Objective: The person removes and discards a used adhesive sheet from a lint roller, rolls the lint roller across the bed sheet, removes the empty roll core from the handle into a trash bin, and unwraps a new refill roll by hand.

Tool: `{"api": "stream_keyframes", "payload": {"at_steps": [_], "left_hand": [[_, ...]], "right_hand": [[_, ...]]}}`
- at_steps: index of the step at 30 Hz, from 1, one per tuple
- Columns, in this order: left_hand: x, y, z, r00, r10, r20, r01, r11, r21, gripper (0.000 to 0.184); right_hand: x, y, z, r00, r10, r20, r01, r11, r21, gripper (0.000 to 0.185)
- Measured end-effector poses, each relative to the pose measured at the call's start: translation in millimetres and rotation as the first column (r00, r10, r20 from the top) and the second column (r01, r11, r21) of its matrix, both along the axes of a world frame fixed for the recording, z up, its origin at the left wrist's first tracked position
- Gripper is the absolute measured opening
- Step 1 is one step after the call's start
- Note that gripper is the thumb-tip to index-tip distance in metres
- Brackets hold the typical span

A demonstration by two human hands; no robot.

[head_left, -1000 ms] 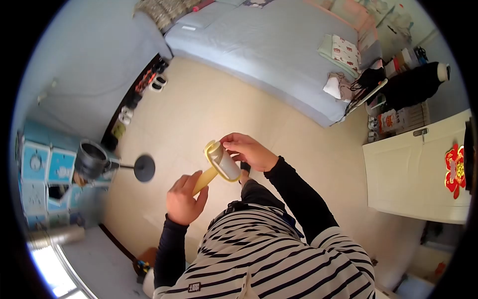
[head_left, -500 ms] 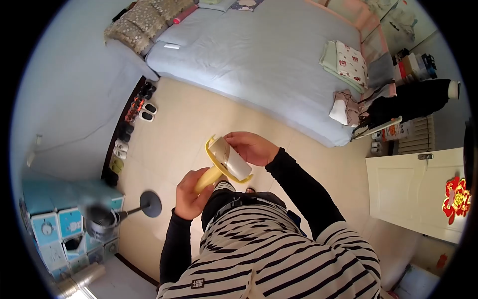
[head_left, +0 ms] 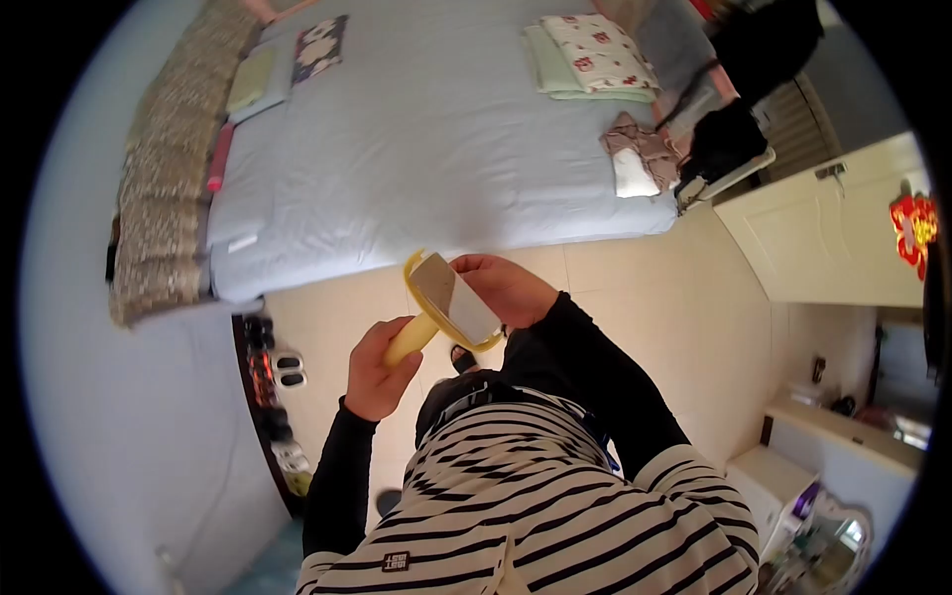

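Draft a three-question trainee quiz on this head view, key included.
1. Which hand wraps the handle of the yellow-framed roller?
2. True or false: the right hand hangs down by the person's hip.
3. Fill in: the folded red-patterned cloth lies on the ...

Key:
1. The left hand.
2. False; the right hand is raised at the roller.
3. Bed.

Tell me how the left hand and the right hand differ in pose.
The left hand is wrapped around the yellow handle, while the right hand has its fingers at the edge of the pale roll; whether they pinch it is hidden. The left hand sits lower in the picture, the right hand higher. Both are bare, with dark sleeves reaching the wrists.
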State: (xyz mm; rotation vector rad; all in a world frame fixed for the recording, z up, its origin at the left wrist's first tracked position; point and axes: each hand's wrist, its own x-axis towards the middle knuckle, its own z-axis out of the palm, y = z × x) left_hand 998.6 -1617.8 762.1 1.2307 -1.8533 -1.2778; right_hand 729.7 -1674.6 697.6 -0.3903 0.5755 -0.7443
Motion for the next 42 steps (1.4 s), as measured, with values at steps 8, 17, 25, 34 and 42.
{"api": "stream_keyframes", "payload": {"at_steps": [8,17,25,34,42], "left_hand": [[-83.8,-152.1,-42.9,0.995,-0.021,-0.097,0.035,0.99,0.136,0.043],[-164.0,-355.0,-202.9,0.848,-0.254,0.465,0.283,0.959,0.009,0.042],[-322.6,-473.2,-462.5,0.643,-0.43,0.634,0.533,0.845,0.032,0.049],[-560.6,-509.5,-559.6,0.596,-0.507,0.623,0.716,0.687,-0.126,0.04],[-508.9,-511.5,-577.6,0.546,-0.485,0.683,0.741,0.659,-0.125,0.037]], "right_hand": [[-71.3,-120.7,-69.8,0.974,-0.218,-0.06,0.222,0.972,0.075,0.026],[-159.8,-127.4,-368.4,0.809,-0.176,-0.562,0.371,0.893,0.255,0.024],[-144.3,-81.9,-438.0,0.643,-0.144,-0.752,0.617,0.679,0.398,0.021],[-80.1,-49.2,-489.1,0.689,-0.195,-0.698,0.672,0.531,0.516,0.022],[-88.8,-73.8,-475.5,0.746,-0.137,-0.652,0.589,0.592,0.55,0.023]]}}
